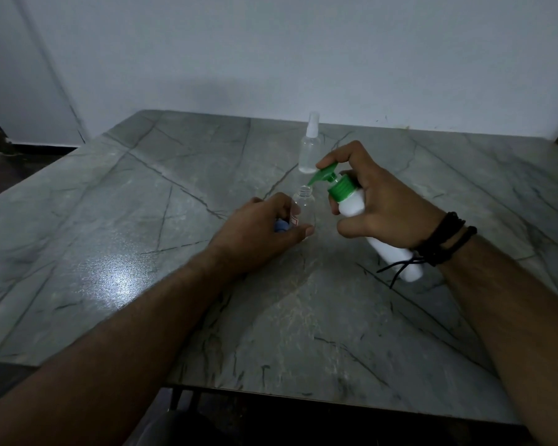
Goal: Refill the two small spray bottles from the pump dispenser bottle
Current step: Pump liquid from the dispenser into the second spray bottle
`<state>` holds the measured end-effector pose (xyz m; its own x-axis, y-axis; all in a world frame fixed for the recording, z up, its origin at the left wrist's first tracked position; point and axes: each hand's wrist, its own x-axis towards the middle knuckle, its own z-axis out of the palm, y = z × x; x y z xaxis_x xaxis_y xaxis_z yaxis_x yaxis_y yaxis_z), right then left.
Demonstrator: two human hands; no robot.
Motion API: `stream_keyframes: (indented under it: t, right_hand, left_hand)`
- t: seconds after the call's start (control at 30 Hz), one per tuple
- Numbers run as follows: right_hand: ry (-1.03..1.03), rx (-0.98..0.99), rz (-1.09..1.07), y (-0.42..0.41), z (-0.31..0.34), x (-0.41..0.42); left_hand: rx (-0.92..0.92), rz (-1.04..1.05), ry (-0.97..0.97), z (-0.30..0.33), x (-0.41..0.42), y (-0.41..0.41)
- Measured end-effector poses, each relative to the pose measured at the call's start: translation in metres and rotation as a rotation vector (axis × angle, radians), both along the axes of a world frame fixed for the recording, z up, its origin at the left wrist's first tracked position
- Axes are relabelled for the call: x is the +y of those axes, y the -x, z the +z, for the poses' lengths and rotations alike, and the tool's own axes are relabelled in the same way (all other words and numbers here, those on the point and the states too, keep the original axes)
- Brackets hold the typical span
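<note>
My right hand [380, 201] grips a white pump dispenser bottle [355, 204] with a green pump head [327, 173], tilted left, my index finger on top of the pump. Its nozzle hangs just over the mouth of a small clear spray bottle [304, 204] that stands uncapped on the table. My left hand [261, 233] holds this small bottle at its left side; a blue cap [281, 226] shows under the fingers. A second clear spray bottle [310, 146], with its white sprayer and clear cap on, stands upright behind them.
The grey-green marble table [142, 220] spreads wide to the left and in front of my hands. A white wall runs behind its far edge. The near table edge is at the bottom. Black cords circle my right wrist [445, 239].
</note>
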<state>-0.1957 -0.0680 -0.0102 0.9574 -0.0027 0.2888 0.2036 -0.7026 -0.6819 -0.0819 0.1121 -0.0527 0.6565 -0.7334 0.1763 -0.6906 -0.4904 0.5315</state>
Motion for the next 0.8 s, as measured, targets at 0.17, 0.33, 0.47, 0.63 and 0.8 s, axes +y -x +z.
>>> stream_keyframes:
  t: [0.17,0.33,0.47,0.63,0.8]
  right_hand:
    - [0.022,-0.011,-0.008,-0.0004,0.0001,0.0005]
    - [0.001,0.000,-0.004,0.0001,0.0001,0.0004]
    - [0.026,-0.009,-0.011,-0.0002,-0.0002,0.0014]
    - [0.013,0.000,-0.006,-0.0001,0.0003,0.0001]
    - [0.027,-0.010,-0.012,0.0000,-0.0005,0.0013]
  left_hand:
    - [-0.006,-0.008,0.009,-0.0005,0.0004,0.0002]
    - [-0.006,-0.006,0.008,-0.0011,0.0007,-0.0002]
    - [-0.011,-0.004,0.006,-0.0006,0.0008,0.0006]
    - [-0.003,-0.006,0.005,-0.0005,0.0003,0.0004]
    - [-0.005,-0.007,0.004,0.0005,0.0007,0.0010]
